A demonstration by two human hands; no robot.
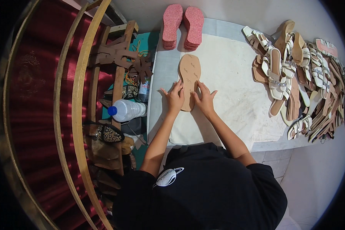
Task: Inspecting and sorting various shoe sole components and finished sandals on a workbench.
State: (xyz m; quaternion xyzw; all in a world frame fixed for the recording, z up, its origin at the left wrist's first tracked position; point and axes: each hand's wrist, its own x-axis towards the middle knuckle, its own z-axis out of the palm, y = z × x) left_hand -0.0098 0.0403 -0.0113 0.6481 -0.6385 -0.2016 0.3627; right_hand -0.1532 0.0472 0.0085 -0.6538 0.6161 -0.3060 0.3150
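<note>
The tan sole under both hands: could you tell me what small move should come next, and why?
Probably press along the sole from heel toward toe. Both the left hand and right hand lie flat on its near end with fingers spread, while the far end, toward the pink soles, is untouched.

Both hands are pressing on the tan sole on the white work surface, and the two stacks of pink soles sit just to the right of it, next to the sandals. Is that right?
Not quite. The head view shows the left hand and right hand on the tan sole, but the pink sole stacks sit beyond its far end at the edge of the white work surface, not to its right. The sandals lie off to the right.
</note>
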